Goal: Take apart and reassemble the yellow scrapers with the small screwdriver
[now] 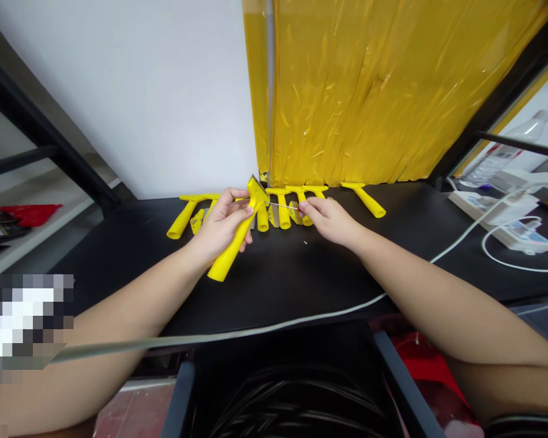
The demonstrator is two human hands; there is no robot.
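Observation:
My left hand is closed around a yellow scraper. The scraper is tilted, its hollow handle end pointing down toward me and its head, with a dark edge, at the top. In my right hand, pinched between the fingers, is a thin screwdriver. Its metal shaft runs left to the scraper's head; whether the tip touches a screw is too small to tell. Behind my hands several similar yellow scrapers lie in a row, among them one at the left and one at the right.
A white cable crosses the front of the black table. At the right stand white power strips and a plastic bottle. A white panel and yellow-wrapped panel rise behind. A tiny white bit lies mid-table.

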